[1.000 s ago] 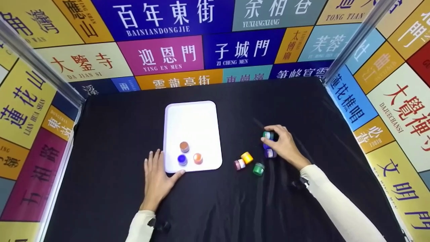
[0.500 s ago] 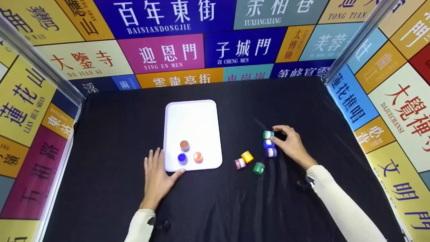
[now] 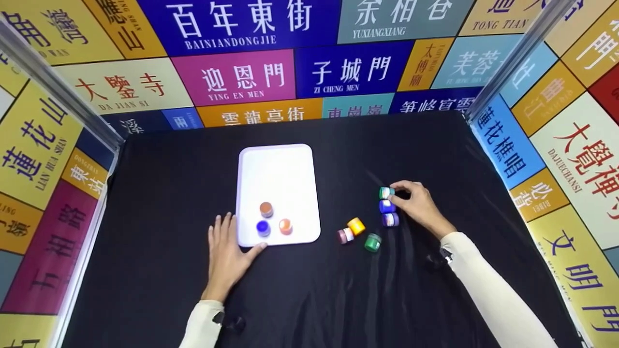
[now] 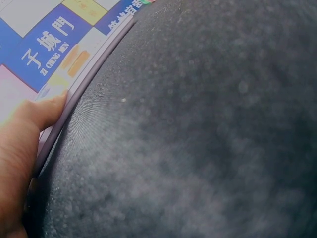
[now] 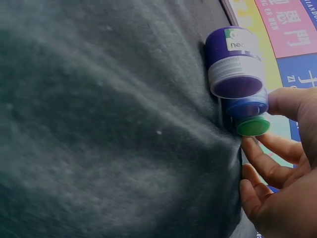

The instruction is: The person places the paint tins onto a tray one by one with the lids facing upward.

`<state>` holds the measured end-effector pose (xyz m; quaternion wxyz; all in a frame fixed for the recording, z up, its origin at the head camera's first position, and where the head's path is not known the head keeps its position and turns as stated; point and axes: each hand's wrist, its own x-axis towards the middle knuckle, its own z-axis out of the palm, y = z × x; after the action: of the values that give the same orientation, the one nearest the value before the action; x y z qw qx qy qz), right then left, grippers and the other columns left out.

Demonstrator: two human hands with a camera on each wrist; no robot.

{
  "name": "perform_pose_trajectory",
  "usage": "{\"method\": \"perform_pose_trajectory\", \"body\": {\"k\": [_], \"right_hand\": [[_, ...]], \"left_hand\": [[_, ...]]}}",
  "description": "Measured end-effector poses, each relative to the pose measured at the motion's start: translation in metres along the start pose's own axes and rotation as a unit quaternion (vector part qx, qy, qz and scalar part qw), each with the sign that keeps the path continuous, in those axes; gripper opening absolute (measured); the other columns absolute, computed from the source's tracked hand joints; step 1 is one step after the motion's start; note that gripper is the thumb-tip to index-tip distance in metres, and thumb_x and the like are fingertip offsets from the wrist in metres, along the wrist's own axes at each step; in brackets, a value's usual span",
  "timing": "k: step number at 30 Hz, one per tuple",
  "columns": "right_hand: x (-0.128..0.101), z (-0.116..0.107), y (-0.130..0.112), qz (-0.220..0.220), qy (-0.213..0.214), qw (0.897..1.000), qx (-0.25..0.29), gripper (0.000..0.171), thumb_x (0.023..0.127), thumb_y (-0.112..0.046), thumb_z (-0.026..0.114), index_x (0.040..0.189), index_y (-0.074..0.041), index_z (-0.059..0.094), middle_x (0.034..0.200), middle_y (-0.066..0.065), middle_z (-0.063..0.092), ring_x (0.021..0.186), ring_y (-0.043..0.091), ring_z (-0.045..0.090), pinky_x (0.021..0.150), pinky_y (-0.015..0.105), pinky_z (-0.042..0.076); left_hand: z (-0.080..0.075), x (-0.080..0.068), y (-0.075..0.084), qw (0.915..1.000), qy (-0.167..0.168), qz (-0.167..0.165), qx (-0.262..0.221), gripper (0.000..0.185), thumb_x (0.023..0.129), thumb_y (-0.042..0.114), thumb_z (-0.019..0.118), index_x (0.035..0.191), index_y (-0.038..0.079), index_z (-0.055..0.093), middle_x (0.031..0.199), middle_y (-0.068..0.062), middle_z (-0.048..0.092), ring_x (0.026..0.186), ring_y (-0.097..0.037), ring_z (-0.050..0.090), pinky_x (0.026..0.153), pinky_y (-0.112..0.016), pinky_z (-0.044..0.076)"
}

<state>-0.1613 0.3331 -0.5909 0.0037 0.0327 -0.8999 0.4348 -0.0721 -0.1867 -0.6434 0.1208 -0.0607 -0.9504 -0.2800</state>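
Note:
My right hand pinches a small green paint jar between thumb and fingers. That jar lies at the far end of a row, with a blue paint jar and a purple paint jar on the near side. In the right wrist view the purple jar partly hides the other two. My left hand rests at the near left corner of a white tray, fingers straight along its side and thumb on the front rim. On the tray stand brown, blue and orange paint jars.
Between the tray and the row lie a yellow jar, a dark pink jar and a green jar. A black cloth covers the table. Panels with printed signs wall in the back and sides.
The right hand has shifted slightly right, leaving the blue and purple jars in plain sight; its fingertips stay at the green jar. The left hand and tray have not moved.

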Motion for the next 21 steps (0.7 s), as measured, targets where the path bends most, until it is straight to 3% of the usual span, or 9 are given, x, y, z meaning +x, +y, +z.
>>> {"method": "perform_pose_trajectory", "body": {"k": [7, 21], "right_hand": [[0.0037, -0.0025, 0.0004, 0.010, -0.018, 1.000, -0.001, 0.037, 0.100, -0.019, 0.081, 0.130, 0.000, 0.075, 0.125, 0.022, 0.072, 0.125, 0.041, 0.061, 0.111, 0.057, 0.045], [0.0092, 0.0001, 0.0030, 0.012, -0.004, 1.000, 0.000, 0.033, 0.096, -0.016, 0.084, 0.125, 0.000, 0.078, 0.117, 0.020, 0.078, 0.115, 0.040, 0.070, 0.104, 0.053, 0.052]], "left_hand": [[-0.0002, 0.0010, 0.0006, 1.0000, -0.002, -0.001, -0.001, 0.116, 0.084, 0.064, 0.087, 0.163, -0.010, 0.043, 0.172, -0.030, 0.038, 0.165, -0.051, 0.021, 0.135, -0.065, 0.007], [-0.0006, 0.0013, 0.0005, 1.0000, -0.007, -0.006, 0.002, 0.117, 0.084, 0.065, 0.086, 0.163, -0.009, 0.043, 0.172, -0.029, 0.037, 0.165, -0.050, 0.020, 0.136, -0.064, 0.006]]}}
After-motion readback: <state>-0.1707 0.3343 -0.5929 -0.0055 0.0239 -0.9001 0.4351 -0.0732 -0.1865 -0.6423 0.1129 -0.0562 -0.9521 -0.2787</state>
